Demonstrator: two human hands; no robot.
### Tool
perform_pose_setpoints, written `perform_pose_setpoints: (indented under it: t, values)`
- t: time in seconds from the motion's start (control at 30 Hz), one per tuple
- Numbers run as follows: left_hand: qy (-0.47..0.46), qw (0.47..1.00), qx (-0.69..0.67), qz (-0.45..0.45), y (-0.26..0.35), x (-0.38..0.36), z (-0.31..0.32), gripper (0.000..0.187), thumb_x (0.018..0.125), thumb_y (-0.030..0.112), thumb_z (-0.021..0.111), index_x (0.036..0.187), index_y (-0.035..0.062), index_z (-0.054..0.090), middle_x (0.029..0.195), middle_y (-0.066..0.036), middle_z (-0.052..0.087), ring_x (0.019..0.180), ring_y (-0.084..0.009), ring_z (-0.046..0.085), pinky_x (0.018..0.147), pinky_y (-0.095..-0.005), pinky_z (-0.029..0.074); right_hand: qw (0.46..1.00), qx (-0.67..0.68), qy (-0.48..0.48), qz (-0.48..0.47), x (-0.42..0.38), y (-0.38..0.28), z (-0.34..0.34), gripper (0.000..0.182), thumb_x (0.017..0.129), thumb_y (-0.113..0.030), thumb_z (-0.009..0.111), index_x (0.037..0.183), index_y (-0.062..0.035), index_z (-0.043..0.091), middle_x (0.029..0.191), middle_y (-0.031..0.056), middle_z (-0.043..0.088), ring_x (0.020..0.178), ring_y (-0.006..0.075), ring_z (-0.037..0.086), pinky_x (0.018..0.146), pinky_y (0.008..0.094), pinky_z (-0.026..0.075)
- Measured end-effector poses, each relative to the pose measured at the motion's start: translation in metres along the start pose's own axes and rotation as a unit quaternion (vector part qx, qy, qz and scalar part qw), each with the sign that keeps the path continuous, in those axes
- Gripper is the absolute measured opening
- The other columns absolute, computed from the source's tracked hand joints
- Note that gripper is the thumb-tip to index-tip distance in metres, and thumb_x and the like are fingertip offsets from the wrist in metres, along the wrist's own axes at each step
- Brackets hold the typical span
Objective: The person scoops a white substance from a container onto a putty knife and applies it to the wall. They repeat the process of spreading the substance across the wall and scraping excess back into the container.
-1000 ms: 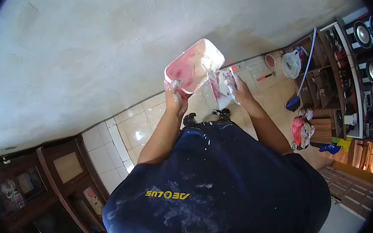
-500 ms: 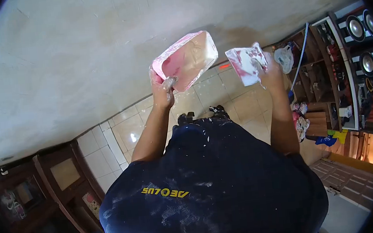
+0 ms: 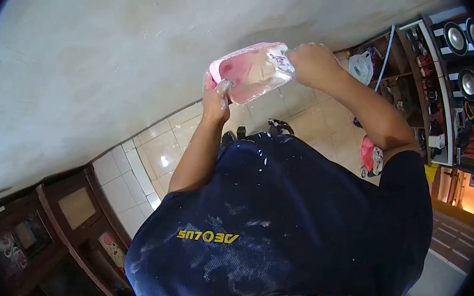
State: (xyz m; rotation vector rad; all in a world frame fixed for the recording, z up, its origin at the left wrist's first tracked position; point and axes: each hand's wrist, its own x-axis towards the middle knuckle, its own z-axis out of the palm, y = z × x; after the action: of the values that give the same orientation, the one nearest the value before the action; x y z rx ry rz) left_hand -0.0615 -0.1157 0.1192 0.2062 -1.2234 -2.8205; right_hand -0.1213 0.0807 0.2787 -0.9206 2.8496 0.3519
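Observation:
My left hand [image 3: 216,101] grips the near-left end of a pink plastic tub [image 3: 236,68], its thumb smeared with white paste over the rim. The tub is tilted with its opening toward me, and pale paste coats its inside and edges. At the tub's right end my right hand [image 3: 315,63] is closed around a flat putty spreader [image 3: 280,61] spotted with white and dark red. The spreader's blade reaches into the tub's mouth; whether it touches the wall of the tub is hard to see.
A patchy grey plastered wall [image 3: 126,61] rises just beyond the tub. Tiled floor [image 3: 160,152] lies below. To the right are shelves with shoes [image 3: 430,92], a plastic bag [image 3: 360,68], a thin pole [image 3: 386,56] and round speakers [image 3: 454,37]. Dark wooden doors [image 3: 78,243] stand at left.
My right hand has moved left with the spreader, from apart from the tub to its right end. The tub has shifted slightly right and turned flatter.

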Motion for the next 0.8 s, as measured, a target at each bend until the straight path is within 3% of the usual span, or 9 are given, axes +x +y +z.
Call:
perform_pose_setpoints:
  t: [0.13,0.23,0.4,0.43,0.5,0.63,0.7,0.8]
  values:
    - [0.013,0.998,-0.031,-0.044,-0.013,-0.002,-0.006,0.049,0.073,0.0,0.05,0.121,0.0065,0.045,0.112,-0.008,0.054,0.101,-0.0208,0.057,0.082,-0.035,0.053,0.997,0.051,-0.061,0.008,0.012,0.014,0.008,0.019,0.066,-0.005,0.061,0.084,-0.0022,0.066,0.083,0.0228,0.064,0.081,0.0367,0.065,0.074,0.0453,0.052]
    - [0.02,0.997,-0.039,-0.067,-0.013,-0.005,-0.005,0.048,0.074,0.002,0.05,0.121,0.0068,0.045,0.111,-0.009,0.055,0.1,-0.0211,0.058,0.081,-0.0352,0.053,0.992,0.079,-0.101,0.018,0.024,0.029,0.025,0.024,0.066,-0.014,0.066,0.087,-0.0021,0.065,0.09,0.0233,0.062,0.091,0.0384,0.059,0.082,0.0447,0.047]
    - [0.024,0.994,0.013,-0.102,-0.012,0.0,-0.009,0.046,0.076,0.004,0.05,0.121,0.006,0.044,0.11,-0.009,0.055,0.098,-0.0212,0.059,0.078,-0.0346,0.054,0.974,0.167,-0.156,0.009,0.027,0.027,0.018,0.033,0.066,-0.019,0.069,0.092,0.0006,0.065,0.094,0.0226,0.062,0.096,0.0393,0.057,0.085,0.0435,0.046]
    - [0.024,0.994,0.014,-0.104,-0.012,0.001,-0.01,0.046,0.076,0.004,0.05,0.121,0.006,0.044,0.11,-0.009,0.055,0.098,-0.0212,0.059,0.078,-0.0346,0.054,0.973,0.169,-0.157,0.009,0.026,0.029,0.026,0.033,0.066,-0.019,0.069,0.092,0.0006,0.065,0.094,0.0226,0.062,0.096,0.0393,0.057,0.085,0.0435,0.046]
    - [0.023,0.992,0.017,-0.123,-0.015,0.003,-0.01,0.046,0.076,0.004,0.05,0.121,0.0056,0.045,0.11,-0.009,0.055,0.098,-0.0211,0.059,0.078,-0.0338,0.054,0.982,0.172,-0.071,-0.035,0.024,0.035,0.044,0.036,0.068,-0.023,0.071,0.095,0.0002,0.065,0.096,0.0227,0.062,0.098,0.0386,0.056,0.086,0.0434,0.045]
    - [0.019,0.992,0.014,-0.122,-0.018,0.006,-0.009,0.045,0.076,0.005,0.051,0.121,0.0057,0.045,0.109,-0.009,0.055,0.096,-0.021,0.06,0.075,-0.0339,0.055,0.975,0.184,-0.117,-0.034,0.026,0.033,0.048,0.041,0.068,-0.026,0.073,0.099,-0.0003,0.065,0.1,0.0226,0.062,0.1,0.0379,0.055,0.088,0.0429,0.044]
    - [-0.009,0.988,0.045,-0.146,-0.019,0.008,-0.011,0.046,0.08,0.013,0.05,0.124,0.0071,0.04,0.112,-0.013,0.053,0.098,-0.0281,0.06,0.078,-0.0424,0.056,0.965,0.254,-0.052,-0.049,0.023,0.03,0.045,0.026,0.065,-0.013,0.064,0.085,0.0023,0.066,0.085,0.0248,0.063,0.082,0.0394,0.062,0.077,0.043,0.049]
    - [0.01,0.981,0.059,-0.185,-0.021,0.01,-0.01,0.044,0.083,0.016,0.051,0.125,0.0063,0.039,0.114,-0.015,0.053,0.099,-0.0294,0.06,0.076,-0.0456,0.056,0.946,0.312,-0.081,-0.035,0.028,0.033,0.053,0.027,0.065,-0.014,0.069,0.084,0.0035,0.065,0.08,0.0252,0.063,0.075,0.0386,0.062,0.07,0.0419,0.049]
